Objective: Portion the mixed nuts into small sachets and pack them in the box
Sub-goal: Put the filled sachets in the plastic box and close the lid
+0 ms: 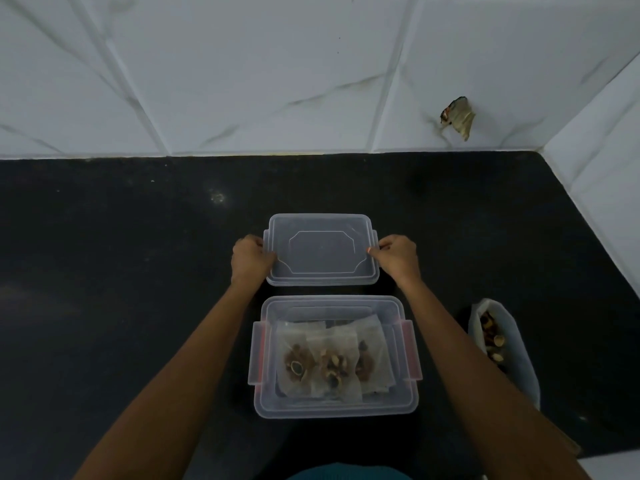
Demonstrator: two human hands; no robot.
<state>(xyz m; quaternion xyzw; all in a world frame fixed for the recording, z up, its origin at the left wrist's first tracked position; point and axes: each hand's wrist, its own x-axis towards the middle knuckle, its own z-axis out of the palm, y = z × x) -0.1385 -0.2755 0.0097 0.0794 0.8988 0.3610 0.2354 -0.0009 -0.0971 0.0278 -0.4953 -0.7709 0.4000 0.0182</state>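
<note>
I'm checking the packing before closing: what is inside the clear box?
At least three overlapping sachets of nuts lie in the box. Whatever sits beneath them is covered, so more cannot be ruled out.

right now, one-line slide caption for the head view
Left hand and right hand grip the clear lid by its ends, beyond the open box holding nut sachets.

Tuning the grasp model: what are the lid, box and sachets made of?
Lid: translucent, lightly frosted plastic, apparently; the dark counter shows through. Box: same plastic look, reddish clips. Sachets: thin translucent film or paper, unclear which; nuts show through.
</note>
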